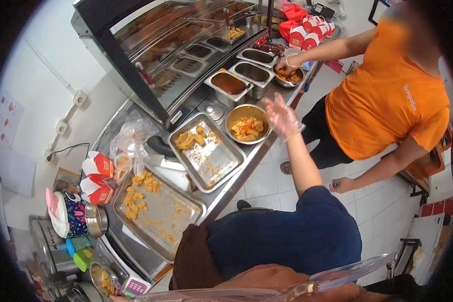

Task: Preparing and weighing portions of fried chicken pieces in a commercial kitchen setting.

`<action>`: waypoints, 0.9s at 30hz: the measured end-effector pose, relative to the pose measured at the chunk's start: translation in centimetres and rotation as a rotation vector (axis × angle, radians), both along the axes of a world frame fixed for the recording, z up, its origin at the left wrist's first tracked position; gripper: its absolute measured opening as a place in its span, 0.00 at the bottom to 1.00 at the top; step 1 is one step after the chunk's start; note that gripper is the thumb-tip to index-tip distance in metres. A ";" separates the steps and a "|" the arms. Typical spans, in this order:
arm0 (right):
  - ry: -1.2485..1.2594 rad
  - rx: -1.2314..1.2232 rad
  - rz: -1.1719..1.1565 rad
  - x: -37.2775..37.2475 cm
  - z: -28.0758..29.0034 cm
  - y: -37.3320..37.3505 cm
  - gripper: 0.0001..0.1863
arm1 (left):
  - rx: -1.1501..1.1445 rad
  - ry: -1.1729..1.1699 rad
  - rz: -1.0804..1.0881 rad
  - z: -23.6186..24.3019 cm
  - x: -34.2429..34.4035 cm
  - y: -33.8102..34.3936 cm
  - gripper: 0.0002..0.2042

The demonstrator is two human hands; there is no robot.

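My right hand (pixel 283 118), in a clear plastic glove, is raised beside a metal bowl (pixel 230 132) of sauced chicken pieces. Its fingers are spread and it holds nothing. At the lower left edge, only a small part of my left hand (pixel 118 296) shows, with its fingers at the rim of a metal bowl (pixel 94 283) holding breaded chicken. A digital scale (pixel 136 287) is next to that bowl. Between my hands lie two steel trays: the nearer tray (pixel 181 229) and the farther tray (pixel 221 160), both with some fried chicken and crumbs.
Sauce pans (pixel 230 82) stand along a glass display case (pixel 176 45). Red-and-white boxes (pixel 99 166) and a plastic bag (pixel 136 136) are at the left. Across the counter's far end, a co-worker in orange (pixel 382 100) has one hand in a bowl of chicken (pixel 290 76).
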State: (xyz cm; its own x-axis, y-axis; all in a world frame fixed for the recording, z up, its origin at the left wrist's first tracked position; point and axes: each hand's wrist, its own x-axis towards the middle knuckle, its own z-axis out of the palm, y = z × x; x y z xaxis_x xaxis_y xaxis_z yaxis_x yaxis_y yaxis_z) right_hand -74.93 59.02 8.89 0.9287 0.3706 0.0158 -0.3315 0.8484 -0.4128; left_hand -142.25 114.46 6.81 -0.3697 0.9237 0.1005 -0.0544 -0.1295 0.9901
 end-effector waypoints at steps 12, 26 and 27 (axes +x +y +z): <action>-0.023 -0.651 -0.103 6.0 -3.4 -2.5 0.18 | 0.008 -0.099 -0.258 -0.1 -6.5 -5.8 0.14; -0.043 -1.629 -0.164 3.7 -9.1 -3.4 0.13 | -0.212 -0.110 -0.828 5.5 33.8 -22.1 0.11; -0.046 -1.627 -0.152 4.0 -9.3 -4.0 0.13 | -0.211 -0.104 -0.819 5.3 34.6 -22.8 0.11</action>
State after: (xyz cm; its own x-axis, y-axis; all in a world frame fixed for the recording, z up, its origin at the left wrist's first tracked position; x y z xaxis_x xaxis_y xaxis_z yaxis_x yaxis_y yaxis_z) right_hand -70.98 55.01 -0.45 0.9659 -0.0664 -0.2504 -0.2534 -0.4435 -0.8597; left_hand -107.61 91.68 12.13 0.4254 0.8993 -0.1012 -0.1428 0.1772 0.9738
